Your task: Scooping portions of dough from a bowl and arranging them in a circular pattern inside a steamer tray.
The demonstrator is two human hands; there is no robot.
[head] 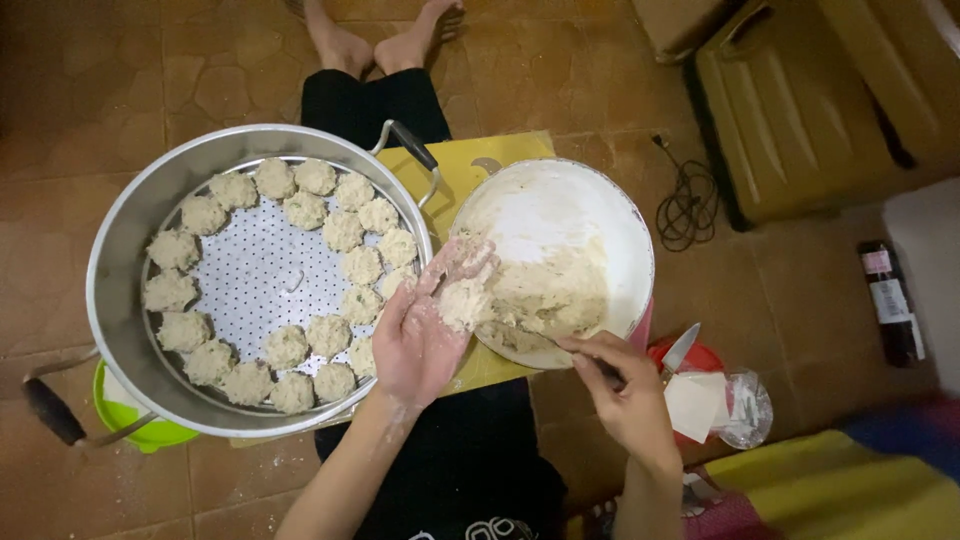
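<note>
Hands over white bowl (590,215) at the yellow board's right edge: left hand (420,335), open, cradles a dough lump (462,300); right hand (625,390), closed on a utensil (600,362), scrapes mixture; steamer pot (130,250) alongside.

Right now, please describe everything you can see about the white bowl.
The bowl is round, white and shallow, smeared inside with pale paste. A mound of beige dough fills its near half. It sits on a yellow board, right of the steamer pot. The left hand, dough-coated, lies over its near-left rim; the right hand is at its near edge.
</note>
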